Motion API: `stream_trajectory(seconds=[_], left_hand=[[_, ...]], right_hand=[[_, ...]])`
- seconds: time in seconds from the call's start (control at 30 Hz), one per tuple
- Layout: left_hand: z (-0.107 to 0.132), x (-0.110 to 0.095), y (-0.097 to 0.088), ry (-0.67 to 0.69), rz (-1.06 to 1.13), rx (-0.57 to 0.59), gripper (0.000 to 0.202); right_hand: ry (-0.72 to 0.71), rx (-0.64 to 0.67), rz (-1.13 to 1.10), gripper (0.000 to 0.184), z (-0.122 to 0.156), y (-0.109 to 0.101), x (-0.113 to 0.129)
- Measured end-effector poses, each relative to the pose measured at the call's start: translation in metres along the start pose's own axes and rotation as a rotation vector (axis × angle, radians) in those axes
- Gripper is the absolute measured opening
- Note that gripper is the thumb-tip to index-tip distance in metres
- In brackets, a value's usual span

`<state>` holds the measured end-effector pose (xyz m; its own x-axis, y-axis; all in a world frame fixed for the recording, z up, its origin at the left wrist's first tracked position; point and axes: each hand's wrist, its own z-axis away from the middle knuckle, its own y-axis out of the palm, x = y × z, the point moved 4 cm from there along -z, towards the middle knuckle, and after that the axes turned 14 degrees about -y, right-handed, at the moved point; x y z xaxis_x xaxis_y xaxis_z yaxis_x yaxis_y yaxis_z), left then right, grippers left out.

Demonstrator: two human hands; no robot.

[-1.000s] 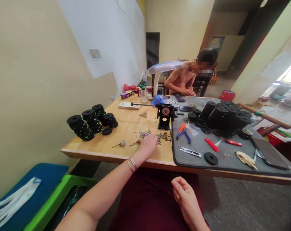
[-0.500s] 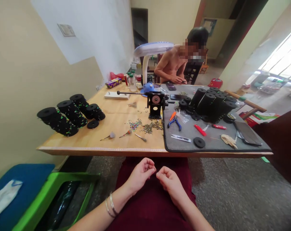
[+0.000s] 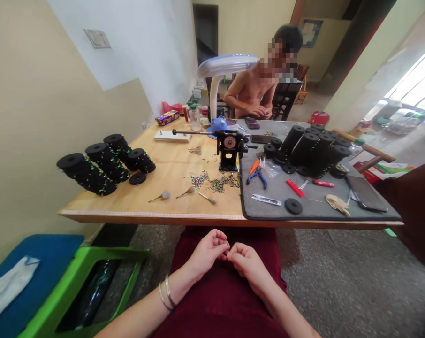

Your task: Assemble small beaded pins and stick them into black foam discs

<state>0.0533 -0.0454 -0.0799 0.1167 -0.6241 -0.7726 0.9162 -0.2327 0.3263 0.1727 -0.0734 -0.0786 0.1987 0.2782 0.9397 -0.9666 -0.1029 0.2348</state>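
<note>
My left hand [image 3: 208, 250] and my right hand [image 3: 246, 263] meet over my lap, below the front edge of the wooden table [image 3: 142, 206]. Both have their fingers curled, and the fingertips pinch a tiny piece [image 3: 228, 244] between them that I cannot make out. Just beyond, on the table, lie a heap of small metal parts [image 3: 223, 183] and a patch of coloured beads [image 3: 198, 179]. A black hand-crank winder [image 3: 229, 149] stands behind them.
Black spools [image 3: 103, 164] stand at the table's left, taller black rolls [image 3: 313, 148] at the back right. A grey mat [image 3: 304, 209] carries pliers [image 3: 256, 174], snips and red cutters. Another person sits at the far end behind a lamp [image 3: 221, 70]. A green bin [image 3: 89, 291] is at my left.
My left hand left the pile of small parts on the table and came down to my lap. Both hands then closed together until their fingertips touch.
</note>
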Motion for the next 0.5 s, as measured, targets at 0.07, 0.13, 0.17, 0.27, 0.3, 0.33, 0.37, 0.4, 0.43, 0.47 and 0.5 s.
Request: stream_trajectory(seconds=[0.07, 0.13, 0.17, 0.27, 0.3, 0.33, 0.37, 0.4, 0.43, 0.47, 0.5], left_hand=[[-0.0006, 0.0004, -0.0001, 0.000, -0.003, -0.003, 0.034], [-0.0011, 0.0011, -0.0002, -0.001, -0.003, -0.003, 0.034], [-0.0014, 0.0015, -0.0003, -0.001, -0.002, -0.002, 0.034], [-0.0024, 0.0025, -0.0006, 0.003, 0.001, 0.001, 0.034], [-0.0028, 0.0027, -0.0007, 0.006, 0.001, 0.002, 0.033], [-0.0031, 0.0029, -0.0007, 0.008, 0.000, 0.003, 0.033], [-0.0034, 0.0032, -0.0008, 0.008, 0.000, 0.004, 0.033], [-0.0036, 0.0034, -0.0009, 0.008, 0.000, 0.004, 0.033], [-0.0038, 0.0037, -0.0011, 0.006, -0.001, 0.003, 0.032], [-0.0039, 0.0039, -0.0014, 0.006, -0.001, 0.001, 0.032], [-0.0040, 0.0042, -0.0016, 0.006, -0.003, -0.002, 0.032]], right_hand=[[0.013, 0.004, -0.001, 0.017, -0.0004, -0.0003, -0.0010], [0.028, 0.009, 0.000, 0.017, -0.0009, -0.0011, -0.0025], [0.032, 0.012, 0.001, 0.017, -0.0011, -0.0015, -0.0030], [0.032, 0.021, -0.002, 0.017, -0.0013, -0.0017, -0.0029], [0.032, 0.022, -0.006, 0.017, -0.0012, -0.0016, -0.0025], [0.034, 0.024, -0.012, 0.018, -0.0011, -0.0013, -0.0021], [0.035, 0.025, -0.017, 0.018, -0.0011, -0.0011, -0.0018], [0.037, 0.024, -0.022, 0.019, -0.0011, -0.0010, -0.0017], [0.040, 0.023, -0.025, 0.019, -0.0011, -0.0009, -0.0018], [0.042, 0.023, -0.025, 0.020, -0.0012, -0.0010, -0.0020], [0.046, 0.023, -0.024, 0.020, -0.0014, -0.0010, -0.0025]])
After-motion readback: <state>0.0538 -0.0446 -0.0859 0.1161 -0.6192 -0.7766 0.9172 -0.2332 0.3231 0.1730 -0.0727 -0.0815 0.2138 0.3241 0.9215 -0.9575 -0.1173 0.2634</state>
